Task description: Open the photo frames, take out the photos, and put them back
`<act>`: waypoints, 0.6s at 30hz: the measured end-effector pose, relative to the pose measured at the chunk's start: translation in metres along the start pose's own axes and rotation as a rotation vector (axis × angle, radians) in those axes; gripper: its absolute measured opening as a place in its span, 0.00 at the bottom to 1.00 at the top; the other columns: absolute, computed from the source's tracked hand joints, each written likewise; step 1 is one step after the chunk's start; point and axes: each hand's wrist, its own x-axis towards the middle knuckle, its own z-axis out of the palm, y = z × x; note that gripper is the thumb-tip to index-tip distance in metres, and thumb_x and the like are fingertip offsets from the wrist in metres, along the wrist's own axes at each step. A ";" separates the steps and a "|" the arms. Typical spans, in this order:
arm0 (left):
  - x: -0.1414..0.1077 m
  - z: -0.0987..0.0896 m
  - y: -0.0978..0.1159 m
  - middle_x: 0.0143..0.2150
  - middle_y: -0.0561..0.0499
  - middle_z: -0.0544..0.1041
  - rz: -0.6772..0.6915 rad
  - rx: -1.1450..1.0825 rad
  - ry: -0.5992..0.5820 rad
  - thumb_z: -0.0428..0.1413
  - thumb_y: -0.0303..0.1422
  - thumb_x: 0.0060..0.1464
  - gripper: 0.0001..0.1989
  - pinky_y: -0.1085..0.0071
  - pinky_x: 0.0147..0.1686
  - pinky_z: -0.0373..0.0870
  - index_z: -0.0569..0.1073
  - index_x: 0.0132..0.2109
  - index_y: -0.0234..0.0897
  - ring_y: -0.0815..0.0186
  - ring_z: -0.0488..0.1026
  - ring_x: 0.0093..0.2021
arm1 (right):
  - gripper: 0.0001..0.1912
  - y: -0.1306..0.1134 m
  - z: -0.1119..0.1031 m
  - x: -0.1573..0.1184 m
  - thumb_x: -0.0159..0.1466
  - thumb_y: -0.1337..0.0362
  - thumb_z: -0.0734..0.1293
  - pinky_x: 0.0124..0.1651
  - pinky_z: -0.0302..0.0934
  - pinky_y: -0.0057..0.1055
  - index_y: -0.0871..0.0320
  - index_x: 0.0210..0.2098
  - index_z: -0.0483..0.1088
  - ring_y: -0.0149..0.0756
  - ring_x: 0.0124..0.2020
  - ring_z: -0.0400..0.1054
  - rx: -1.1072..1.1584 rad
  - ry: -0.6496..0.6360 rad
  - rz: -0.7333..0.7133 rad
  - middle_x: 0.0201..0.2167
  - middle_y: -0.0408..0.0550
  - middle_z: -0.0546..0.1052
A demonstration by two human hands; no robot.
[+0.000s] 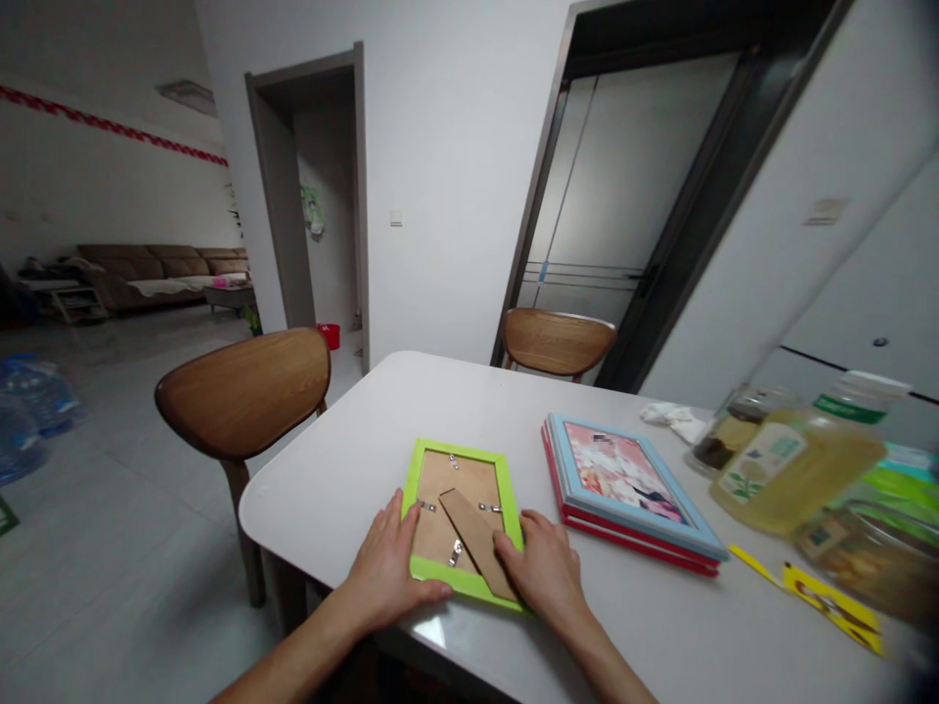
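Note:
A lime-green picture frame (506,487) lies face down on the white table (334,479), near its front edge. Its brown backing board (432,540) shows, with small metal clips on all sides and a slanting stand leg (469,533). My left hand (388,562) grips the frame's left side, fingers along the edge and thumb at the bottom corner. On the right side, my right hand (543,567) holds the frame's edge, its thumb resting on the stand leg. Some fingertips are hidden beneath the hands. To the right sits a light blue picture frame (561,455) with a pinkish picture, stacked on red frames (631,548).
On the table's right side stand a large bottle of yellow liquid (814,460), a glass jar (734,430), a round clear container (866,557), a yellow packaged item (832,606) and crumpled tissue (675,420). Wooden chairs stand at the left (245,391) and far side (558,342).

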 end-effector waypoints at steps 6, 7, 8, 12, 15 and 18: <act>0.008 0.007 0.014 0.61 0.34 0.39 -0.001 -0.040 -0.014 0.61 0.46 0.27 0.53 0.56 0.56 0.39 0.48 0.58 0.27 0.51 0.37 0.60 | 0.24 -0.026 -0.040 0.001 0.51 0.62 0.59 0.34 0.62 0.31 0.63 0.47 0.62 0.37 0.33 0.69 0.944 -0.304 0.193 0.33 0.51 0.75; 0.009 0.006 0.020 0.61 0.34 0.41 0.017 -0.065 0.007 0.61 0.44 0.27 0.52 0.55 0.56 0.38 0.48 0.58 0.28 0.52 0.37 0.60 | 0.27 -0.034 -0.049 0.000 0.51 0.62 0.59 0.34 0.62 0.31 0.63 0.50 0.58 0.36 0.33 0.69 1.047 -0.324 0.212 0.34 0.51 0.75; 0.009 0.004 0.029 0.61 0.35 0.43 0.045 -0.102 0.038 0.62 0.43 0.28 0.52 0.54 0.56 0.37 0.48 0.59 0.29 0.52 0.38 0.60 | 0.30 -0.042 -0.058 0.000 0.50 0.63 0.61 0.36 0.62 0.31 0.63 0.52 0.56 0.36 0.34 0.69 1.106 -0.323 0.218 0.36 0.51 0.74; 0.013 -0.014 0.067 0.60 0.42 0.49 0.208 -0.381 0.224 0.59 0.34 0.36 0.45 0.58 0.56 0.45 0.45 0.59 0.33 0.57 0.46 0.59 | 0.30 -0.079 -0.073 -0.004 0.50 0.62 0.63 0.45 0.58 0.33 0.63 0.52 0.56 0.36 0.42 0.65 1.094 -0.230 0.064 0.44 0.52 0.70; 0.018 -0.032 0.072 0.58 0.47 0.57 0.210 -0.634 0.383 0.52 0.29 0.45 0.32 0.64 0.55 0.50 0.50 0.58 0.36 0.62 0.54 0.56 | 0.27 -0.093 -0.059 -0.011 0.53 0.60 0.61 0.49 0.55 0.33 0.61 0.51 0.58 0.36 0.47 0.62 1.025 -0.235 -0.096 0.49 0.52 0.66; 0.023 -0.042 0.056 0.52 0.49 0.65 0.078 -1.000 0.538 0.51 0.28 0.47 0.26 0.66 0.53 0.54 0.57 0.54 0.37 0.63 0.61 0.53 | 0.28 -0.088 -0.030 -0.022 0.51 0.58 0.62 0.46 0.57 0.36 0.62 0.50 0.59 0.39 0.46 0.62 0.914 -0.235 -0.009 0.50 0.55 0.65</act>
